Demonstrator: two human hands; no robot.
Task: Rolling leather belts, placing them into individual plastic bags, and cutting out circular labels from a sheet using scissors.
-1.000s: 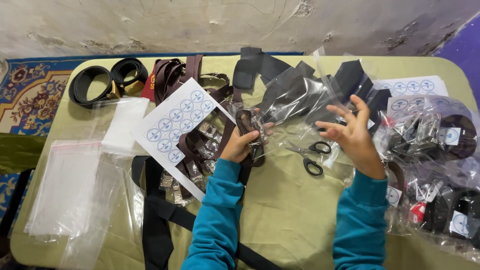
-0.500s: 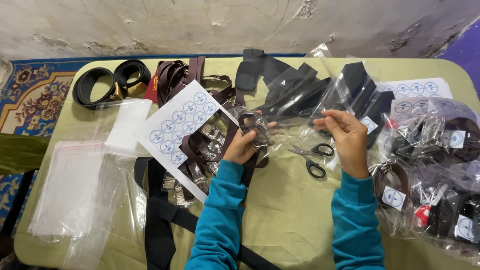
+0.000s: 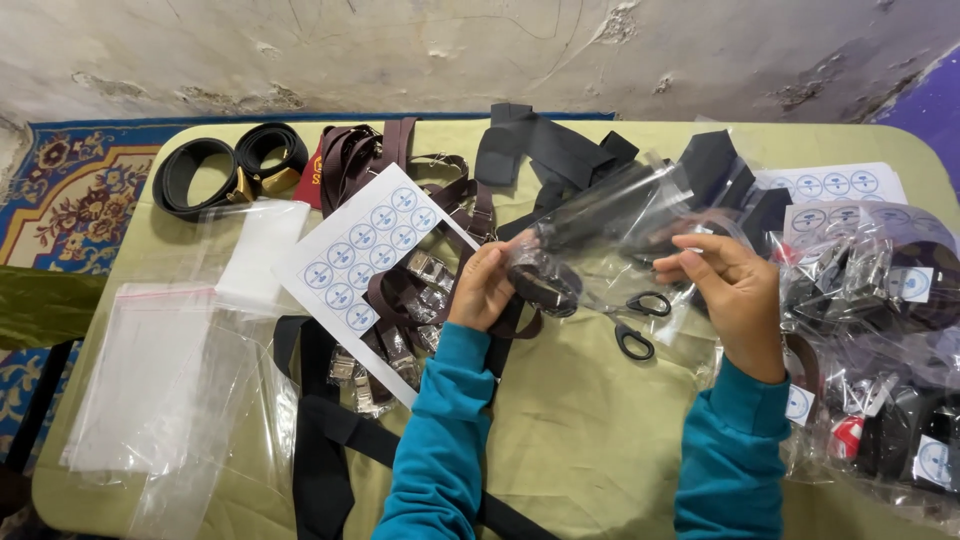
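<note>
My left hand (image 3: 487, 288) grips a rolled dark brown belt (image 3: 545, 285) that sits inside a clear plastic bag (image 3: 610, 215). My right hand (image 3: 733, 292) pinches the other side of the same bag, holding it open above the table. Both sleeves are teal. Black-handled scissors (image 3: 635, 322) lie on the olive tablecloth (image 3: 590, 430) just below the bag, between my two hands. A white sheet of round blue stickers (image 3: 365, 252) lies to the left of my left hand.
Loose brown belts (image 3: 420, 180) and black straps (image 3: 550, 150) are heaped at the table's far middle. Two coiled black belts (image 3: 225, 170) lie far left. Empty clear bags (image 3: 150, 390) are stacked at left. Bagged belts (image 3: 880, 340) pile at right, with another sticker sheet (image 3: 835, 187).
My right hand has come down from the far pile and taken hold of the bag. The rolled belt in my left hand now sits inside the bag.
</note>
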